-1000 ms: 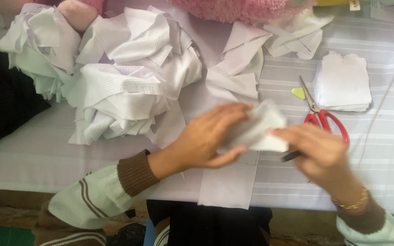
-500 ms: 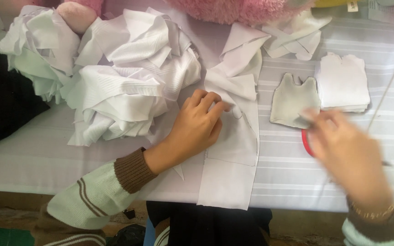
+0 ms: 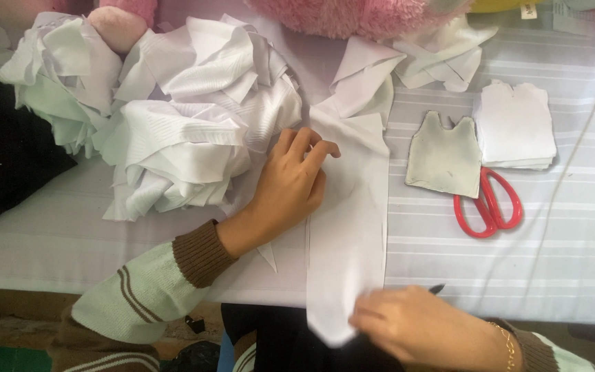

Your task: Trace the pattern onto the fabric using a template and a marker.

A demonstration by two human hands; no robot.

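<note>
A heap of crumpled white cloth [image 3: 173,131] crowds the table's left side, touching the left hand's [image 3: 289,184] fingers. To the right lie a grey vest-shaped pattern piece [image 3: 444,156], red scissors [image 3: 488,203] partly under it, and a stack of cut white pieces [image 3: 516,124]. No container is in view. A long white fabric strip [image 3: 349,207] runs down the striped tablecloth [image 3: 518,269]. The left hand presses flat on the strip's upper edge, fingers spread. The right hand [image 3: 414,324] pinches the strip's lower end over the table edge, a dark pen tip [image 3: 436,288] showing behind it.
</note>
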